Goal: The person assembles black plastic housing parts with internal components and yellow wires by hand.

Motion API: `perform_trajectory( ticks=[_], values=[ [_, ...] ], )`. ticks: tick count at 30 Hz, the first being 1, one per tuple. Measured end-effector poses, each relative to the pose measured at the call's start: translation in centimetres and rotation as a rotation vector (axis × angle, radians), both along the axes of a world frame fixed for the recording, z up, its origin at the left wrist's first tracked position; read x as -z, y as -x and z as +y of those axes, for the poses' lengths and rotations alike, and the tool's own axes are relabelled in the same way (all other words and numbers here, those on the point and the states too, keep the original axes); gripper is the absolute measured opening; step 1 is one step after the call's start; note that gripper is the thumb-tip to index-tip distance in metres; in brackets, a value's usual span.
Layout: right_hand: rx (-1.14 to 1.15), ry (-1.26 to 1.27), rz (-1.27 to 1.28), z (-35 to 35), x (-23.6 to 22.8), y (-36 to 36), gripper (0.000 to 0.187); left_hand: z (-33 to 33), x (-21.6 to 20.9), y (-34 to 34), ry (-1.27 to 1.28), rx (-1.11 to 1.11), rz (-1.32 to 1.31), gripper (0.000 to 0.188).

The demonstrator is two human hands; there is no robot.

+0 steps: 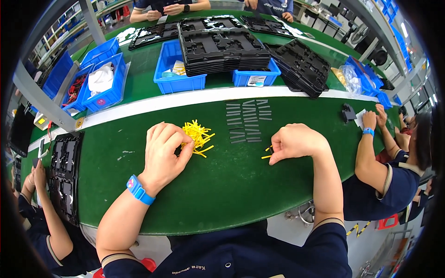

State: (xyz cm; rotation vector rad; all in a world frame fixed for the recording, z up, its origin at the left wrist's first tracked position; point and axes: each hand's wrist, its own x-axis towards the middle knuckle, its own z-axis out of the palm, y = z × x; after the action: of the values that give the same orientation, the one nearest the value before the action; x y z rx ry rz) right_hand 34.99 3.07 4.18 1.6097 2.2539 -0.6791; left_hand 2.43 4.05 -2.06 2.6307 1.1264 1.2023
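A loose pile of thin yellow strips (198, 134) lies on the green tabletop. My left hand (163, 150) is at the pile's left edge, thumb and fingers pinched together. Whatever is between those fingertips is mostly hidden; a dark patch shows beneath them. On the other side, my right hand (295, 141) bends inward with its fingertips closed. Short yellow ends (265, 157) stick out from that pinch, beside a small dark bit. Between the hands and farther off, several small grey strips (250, 118) lie in rough columns, some tilted.
Stacked black trays (222, 46) rest over blue bins (180, 83) beyond the white line. More black trays (303, 65) lean at the right, and one tray (65, 176) lies far left. Co-workers' arms (371, 162) work at both sides and across the table. A metal post (41, 97) stands left.
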Motion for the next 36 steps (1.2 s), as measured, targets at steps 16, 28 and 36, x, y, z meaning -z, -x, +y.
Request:
perform_trajectory(
  ticks=[16, 28, 36],
  values=[
    [-0.006, -0.235, 0.789, -0.2, 1.9, 3.8, 0.012, -1.0, -0.3, -1.1, 0.023, 0.104, 0.011, 0.014],
    [-0.226, -0.455, 0.928, -0.6, 4.1, 6.3, 0.026, -1.1, 0.0, -1.0, 0.053, 0.177, 0.032, 0.015],
    [-0.242, -0.175, 0.974, -0.8, 4.0, 6.4, 0.027, -1.0, -0.1, -0.9, 0.049, 0.178, 0.031, 0.014]
  ],
)
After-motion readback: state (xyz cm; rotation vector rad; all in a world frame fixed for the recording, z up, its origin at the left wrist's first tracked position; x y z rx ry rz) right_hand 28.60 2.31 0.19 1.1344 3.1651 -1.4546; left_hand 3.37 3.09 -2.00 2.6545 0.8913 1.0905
